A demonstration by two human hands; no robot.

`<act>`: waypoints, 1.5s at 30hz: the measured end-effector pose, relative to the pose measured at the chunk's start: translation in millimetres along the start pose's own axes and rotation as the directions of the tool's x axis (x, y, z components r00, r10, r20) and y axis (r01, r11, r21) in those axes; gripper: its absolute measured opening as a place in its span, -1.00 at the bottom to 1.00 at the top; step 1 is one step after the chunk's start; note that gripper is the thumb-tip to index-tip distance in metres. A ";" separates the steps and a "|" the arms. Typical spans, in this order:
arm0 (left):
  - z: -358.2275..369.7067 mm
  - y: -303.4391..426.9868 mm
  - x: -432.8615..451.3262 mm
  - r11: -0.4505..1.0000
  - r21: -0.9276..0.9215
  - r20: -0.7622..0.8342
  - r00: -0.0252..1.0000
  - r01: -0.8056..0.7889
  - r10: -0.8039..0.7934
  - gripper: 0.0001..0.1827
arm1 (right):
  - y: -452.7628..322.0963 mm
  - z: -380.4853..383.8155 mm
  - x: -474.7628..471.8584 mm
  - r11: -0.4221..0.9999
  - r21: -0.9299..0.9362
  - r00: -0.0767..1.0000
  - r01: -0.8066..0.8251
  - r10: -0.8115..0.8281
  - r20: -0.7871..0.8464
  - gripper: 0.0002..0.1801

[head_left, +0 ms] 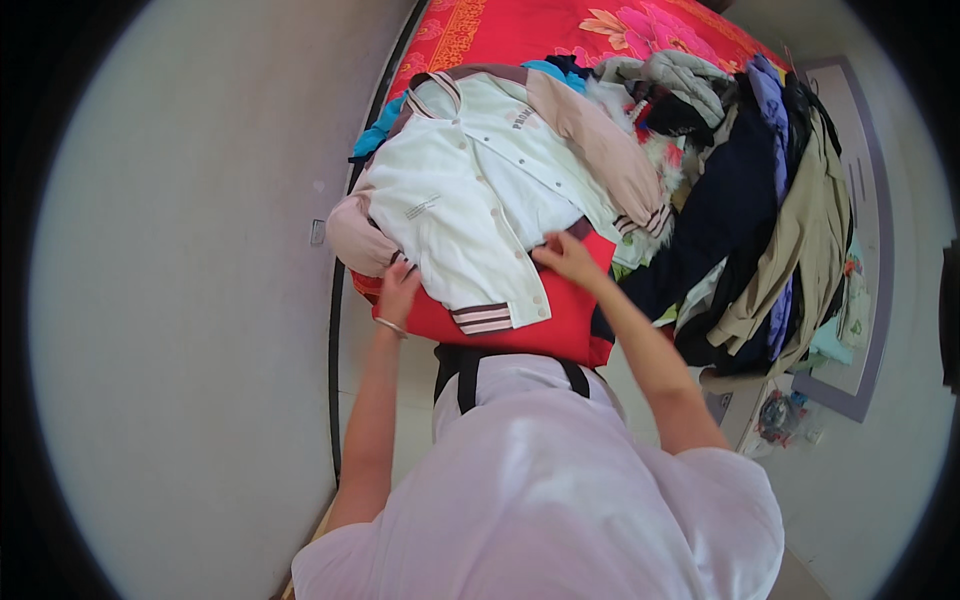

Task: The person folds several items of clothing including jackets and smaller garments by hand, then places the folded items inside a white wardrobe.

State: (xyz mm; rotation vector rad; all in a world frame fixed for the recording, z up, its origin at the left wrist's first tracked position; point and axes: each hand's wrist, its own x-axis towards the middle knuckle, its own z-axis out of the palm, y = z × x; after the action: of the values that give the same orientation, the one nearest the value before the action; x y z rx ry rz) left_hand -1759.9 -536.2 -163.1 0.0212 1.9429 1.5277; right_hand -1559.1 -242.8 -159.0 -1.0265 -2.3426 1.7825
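Observation:
A white varsity-style jacket (457, 202) with pale pink sleeves and striped ribbed trim lies front up before me. Its snap front is undone, and one front panel hangs lower than the other. My left hand (399, 294), blurred and wearing a bangle (391, 327), is at the striped cuff of the left-hand sleeve (364, 236); its grip is unclear. At the lower edge of the right-hand panel, the bent fingers of my right hand (570, 259) pinch the jacket's dark hem. Bright red cloth (495, 330) lies under the jacket. The other sleeve (600, 146) stretches out to the right.
A floral red bedspread (510, 34) covers the bed. Piled clothes (686, 90) lie to the right, beside a beige coat (802, 225) and a purple garment (766, 82). A plain wall (187, 225) with a socket (318, 232) rises close on the left.

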 end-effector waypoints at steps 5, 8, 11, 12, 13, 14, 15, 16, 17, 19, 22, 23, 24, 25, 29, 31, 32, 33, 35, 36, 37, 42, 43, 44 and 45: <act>15.9 -40.6 24.3 0.892 0.395 -0.202 0.926 -0.221 0.319 -0.33 | -24.2 78.9 -21.1 0.929 -0.362 0.995 0.080 -0.052 0.086 -0.52; 0.5 -36.5 43.5 0.969 0.247 -0.488 0.866 0.018 0.109 -0.35 | -53.4 82.8 4.9 0.927 -0.188 0.944 0.325 -0.329 0.012 -0.55; -1.6 -10.0 17.4 0.937 -0.264 -0.438 0.837 0.228 -0.327 -0.37 | -104.5 52.2 20.1 0.947 0.161 0.959 0.277 -0.284 0.023 -0.55; -3.8 -34.5 21.5 0.919 -0.322 -0.438 0.825 0.226 -0.356 -0.38 | -91.6 42.8 30.6 0.883 0.019 0.879 0.469 -0.465 -0.106 -0.55; 6.8 -27.8 9.7 0.846 -0.457 -0.330 0.831 0.274 -0.448 -0.39 | -74.2 27.6 32.3 0.966 -0.250 0.986 0.058 -0.094 -0.136 -0.55; 19.0 -28.7 -1.0 0.808 -0.515 -0.304 0.820 0.286 -0.484 -0.40 | -54.1 25.0 36.2 0.987 -0.117 0.948 -0.112 0.070 -0.311 -0.55; 35.4 -27.5 -8.8 0.765 -0.569 -0.261 0.816 0.301 -0.515 -0.40 | -8.7 9.1 38.4 0.973 -0.210 0.911 -0.094 -0.001 -0.413 -0.53; 34.5 -33.1 -18.4 0.739 -0.579 -0.138 0.851 0.346 -0.506 -0.39 | 3.5 9.3 34.7 0.955 -0.254 0.905 -0.155 0.034 -0.424 -0.46; 35.7 -33.9 -25.9 0.711 -0.583 -0.006 0.873 0.392 -0.487 -0.38 | 6.1 13.2 28.1 0.929 -0.301 0.895 -0.215 0.064 -0.441 -0.38; 45.4 -25.8 -33.2 0.743 -0.524 0.132 0.902 0.415 -0.411 -0.44 | 4.3 31.0 23.4 0.916 -0.320 0.883 -0.241 0.070 -0.464 -0.27; 49.1 -30.0 -33.8 0.779 -0.503 0.051 0.913 0.374 -0.405 -0.43 | -0.6 50.0 31.6 0.915 -0.241 0.844 -0.325 0.165 -0.511 -0.05; 49.5 -30.7 -33.3 0.814 -0.464 0.018 0.922 0.349 -0.386 -0.40 | 3.7 51.4 38.9 0.910 -0.143 0.808 -0.389 0.262 -0.528 0.05; 50.7 -31.5 -33.8 0.799 -0.490 0.068 0.929 0.349 -0.363 -0.36 | 7.5 46.9 44.5 0.912 -0.076 0.786 -0.403 0.302 -0.539 0.14; 50.5 -34.9 -40.5 0.799 -0.545 0.111 0.967 0.254 -0.231 -0.31 | 9.0 46.2 47.8 0.937 0.058 0.754 -0.345 0.314 -0.577 0.03; 66.2 27.8 -57.3 0.708 -0.645 0.294 0.949 0.288 -0.118 -0.24 | 67.1 -31.6 65.8 0.595 0.804 0.776 -0.019 0.516 -0.363 -0.41; 69.0 37.6 -58.6 0.662 -0.725 0.257 0.966 0.190 0.005 -0.24 | 71.8 -51.5 67.5 0.511 0.859 0.860 -0.011 0.443 -0.252 -0.49; 50.7 32.6 -65.2 0.669 -0.736 0.173 0.984 0.109 0.030 -0.28 | 35.5 -22.0 60.9 0.614 0.789 0.857 0.036 0.388 -0.340 -0.52; 36.1 36.7 -68.5 0.680 -0.720 0.172 0.985 0.140 -0.021 -0.34 | -0.6 -15.7 48.7 0.712 0.693 0.837 0.110 0.309 -0.451 -0.55; 11.5 56.9 -86.9 0.709 -0.698 0.177 0.984 0.098 0.038 -0.38 | -51.6 -27.4 7.5 0.969 0.192 0.788 0.157 -0.005 -0.616 -0.62; -4.1 60.2 -96.5 0.733 -0.673 0.168 0.986 0.099 0.021 -0.38 | -100.8 -14.7 -21.5 0.987 -0.116 0.753 0.115 -0.163 -0.637 -0.64; -16.0 60.4 -103.0 0.752 -0.650 0.171 0.985 0.105 0.010 -0.38 | -132.3 -5.2 -48.8 0.985 -0.130 0.789 0.116 -0.171 -0.590 -0.65; -55.3 -30.6 -105.4 0.866 -0.420 0.303 0.942 0.270 -0.147 -0.31 | -94.1 56.9 -126.4 0.953 -0.297 0.996 -0.052 0.027 -0.088 -0.33; -60.1 -53.5 -103.5 0.866 -0.418 0.308 0.939 0.276 -0.151 -0.31 | -86.8 62.2 -125.9 0.887 -0.448 0.993 -0.116 0.113 -0.033 -0.29; -63.3 -74.4 -101.2 0.896 -0.323 0.297 0.932 0.304 -0.209 -0.35 | -73.8 65.6 -120.2 0.815 -0.573 0.996 -0.089 0.056 -0.075 -0.32; -64.0 -88.1 -100.8 0.916 -0.224 0.279 0.923 0.332 -0.266 -0.38 | -58.6 68.3 -111.7 0.724 -0.686 0.994 -0.070 -0.005 -0.106 -0.35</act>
State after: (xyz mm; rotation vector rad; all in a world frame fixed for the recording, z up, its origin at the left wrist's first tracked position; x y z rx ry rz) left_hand -1680.0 -659.4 -185.1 -0.1918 1.4589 1.4872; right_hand -1526.8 -365.3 -91.8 -1.1669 -2.9958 0.7797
